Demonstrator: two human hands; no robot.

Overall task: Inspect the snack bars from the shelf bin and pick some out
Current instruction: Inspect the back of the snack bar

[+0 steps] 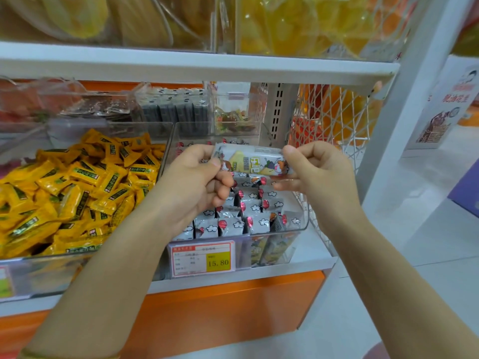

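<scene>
You are holding 1 snack bar [252, 161] level above the clear shelf bin [298, 224], your left hand [197, 182] pinching its left end and your right hand [315, 168] pinching its right end. More wrapped bars [243, 211] are standing packed in the bin, behind a price tag [203, 259] reading 15.80.

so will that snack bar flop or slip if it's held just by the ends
Probably stiff: the snack bar spans between the left hand and right hand, pinched at its ends, without sagging. Likely light, since pinches alone carry it. It looks glossy, so maybe slippery.
</scene>
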